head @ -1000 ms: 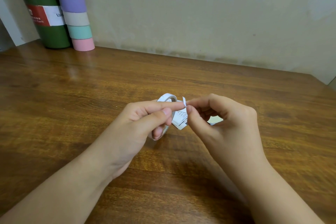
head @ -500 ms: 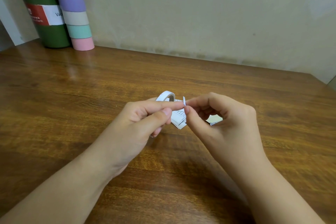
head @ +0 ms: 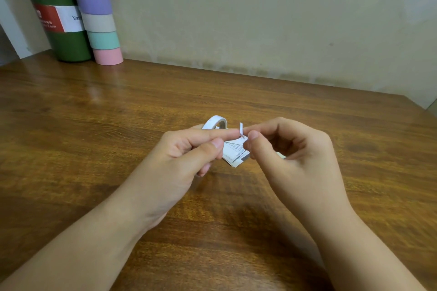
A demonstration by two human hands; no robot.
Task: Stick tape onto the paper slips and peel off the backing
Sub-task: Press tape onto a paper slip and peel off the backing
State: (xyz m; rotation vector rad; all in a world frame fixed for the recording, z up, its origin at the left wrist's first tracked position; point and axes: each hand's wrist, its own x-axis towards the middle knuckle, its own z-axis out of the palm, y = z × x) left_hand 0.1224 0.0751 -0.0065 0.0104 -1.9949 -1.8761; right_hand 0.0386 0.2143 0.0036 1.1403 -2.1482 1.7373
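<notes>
both forearms reach in from the near edge over the wooden tabletop (head: pixel 99 125). the left hand (head: pixel 182 156) has its grip closed on the paper slips (head: pixel 234 152), thumb on top and forefinger stretched out along their upper edge; the printed slips poke out to the right of the thumb, held just above the tabletop between the two hands. the right hand (head: pixel 295 156) pinches a small white backing strip (head: pixel 241 129) between thumb and forefinger, the strip standing up at the slips' top edge. just behind the left fingers a white tape roll (head: pixel 216 121) shows; whether that hand holds it cannot be told. far left against the wall (head: pixel 260 19) stand a green bottle (head: pixel 55 14) and, touching it, a stack of pastel rolls (head: pixel 97 9).
</notes>
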